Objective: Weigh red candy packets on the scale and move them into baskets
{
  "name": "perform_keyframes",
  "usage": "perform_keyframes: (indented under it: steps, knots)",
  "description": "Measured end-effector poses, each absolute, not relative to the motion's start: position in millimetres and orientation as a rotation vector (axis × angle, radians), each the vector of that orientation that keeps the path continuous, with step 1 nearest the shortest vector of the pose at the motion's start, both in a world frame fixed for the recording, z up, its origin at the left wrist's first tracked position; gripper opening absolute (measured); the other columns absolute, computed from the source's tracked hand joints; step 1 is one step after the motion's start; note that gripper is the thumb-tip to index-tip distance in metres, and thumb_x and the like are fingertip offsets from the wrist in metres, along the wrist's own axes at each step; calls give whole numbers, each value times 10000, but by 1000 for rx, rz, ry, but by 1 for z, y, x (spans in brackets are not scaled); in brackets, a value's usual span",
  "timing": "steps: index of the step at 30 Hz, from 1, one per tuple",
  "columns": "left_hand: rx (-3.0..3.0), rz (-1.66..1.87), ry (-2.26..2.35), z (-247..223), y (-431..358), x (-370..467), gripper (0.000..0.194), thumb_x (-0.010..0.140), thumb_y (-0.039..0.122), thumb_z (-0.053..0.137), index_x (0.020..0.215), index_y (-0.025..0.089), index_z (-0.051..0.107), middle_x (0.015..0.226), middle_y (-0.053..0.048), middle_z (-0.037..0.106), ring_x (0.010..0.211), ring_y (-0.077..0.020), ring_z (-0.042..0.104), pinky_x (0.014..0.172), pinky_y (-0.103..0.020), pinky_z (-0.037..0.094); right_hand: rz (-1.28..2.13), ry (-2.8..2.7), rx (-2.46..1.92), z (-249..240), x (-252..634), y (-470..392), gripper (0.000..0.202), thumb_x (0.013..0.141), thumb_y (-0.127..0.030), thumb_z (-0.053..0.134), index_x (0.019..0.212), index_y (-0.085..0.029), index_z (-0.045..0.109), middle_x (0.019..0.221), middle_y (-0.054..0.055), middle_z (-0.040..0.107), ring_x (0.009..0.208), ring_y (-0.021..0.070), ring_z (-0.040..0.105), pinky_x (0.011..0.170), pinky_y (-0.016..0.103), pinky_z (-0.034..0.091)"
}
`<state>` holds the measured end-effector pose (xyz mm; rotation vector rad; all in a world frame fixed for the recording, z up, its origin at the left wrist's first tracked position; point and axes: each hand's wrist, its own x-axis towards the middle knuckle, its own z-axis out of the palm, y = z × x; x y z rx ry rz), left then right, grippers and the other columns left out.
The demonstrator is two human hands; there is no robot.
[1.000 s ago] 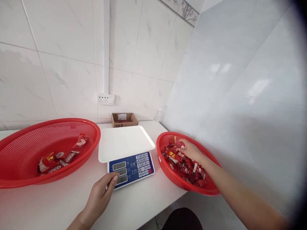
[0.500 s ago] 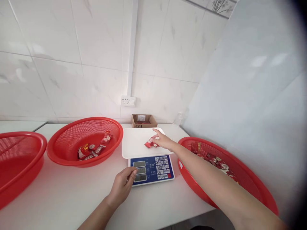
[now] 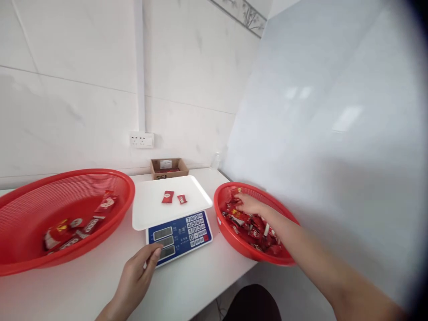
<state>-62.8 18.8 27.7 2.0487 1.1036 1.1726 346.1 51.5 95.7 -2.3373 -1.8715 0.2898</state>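
Note:
My left hand point(image 3: 138, 269) rests by the left end of the blue-faced scale point(image 3: 182, 236), its thumb and forefinger closed together over the edge of the displays; nothing shows in them. On the scale's white tray point(image 3: 147, 209) lie a red wrapped packet point(image 3: 167, 197) and a smaller red wrapped piece point(image 3: 182, 199), apart from each other. My right hand point(image 3: 250, 204) reaches into the right red basket point(image 3: 234, 238), fingers stretched out at the red wrapped packets point(image 3: 256, 229) there. Its fingertips are partly lost among the wrappers.
A larger red basket point(image 3: 67, 180) with several red packets stands at the left. Behind the scale sits a small cardboard box point(image 3: 169, 168). A clear glass point(image 3: 216, 159) stands by the back corner, where the wall panel point(image 3: 284, 133) borders the right side.
My right hand has left the tray and moved right into the basket. Two red pieces now lie uncovered on the tray. The view has turned right; my left hand stays by the scale.

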Motion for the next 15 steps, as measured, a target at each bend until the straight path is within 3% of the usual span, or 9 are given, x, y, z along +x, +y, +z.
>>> perform_keyframes:
  steps: [3,5,7,11,15]
  knots:
    - [2049,1146,1113,22,21,-62,341,827,487,446,854,210,645,750,-27,679,644,-172,638,543,-195,502,408,-1927,-2510,78,362,21,849,469,-280,782,1259,-212,479,1320,129,460,1188,333,425,943,401,357]
    - [2050,1125,1129,21,22,-62,342,823,489,450,859,207,641,731,-24,674,645,-170,640,538,-189,501,383,-1982,-2591,70,365,10,917,459,-316,785,1299,-224,429,1378,148,373,1243,372,334,953,453,322]
    - [2048,1117,1142,21,23,-62,349,819,495,450,856,204,638,720,-23,669,633,-168,638,525,-187,499,338,-2044,-2604,67,366,4,787,549,-310,737,1278,-245,450,1365,139,391,1228,362,357,933,439,329]
    - [2029,1137,1167,23,25,-62,371,808,514,446,841,197,637,671,-20,651,598,-168,633,496,-186,493,305,-2064,-2523,75,366,0,310,768,-269,525,1070,-249,592,1135,92,593,1013,283,552,812,353,389]
    - [2028,1134,1170,25,26,-62,371,804,514,447,834,195,633,644,-15,635,587,-165,626,495,-186,489,316,-2009,-2496,89,370,1,263,791,-303,497,1025,-215,577,1005,78,640,867,230,592,701,286,407]
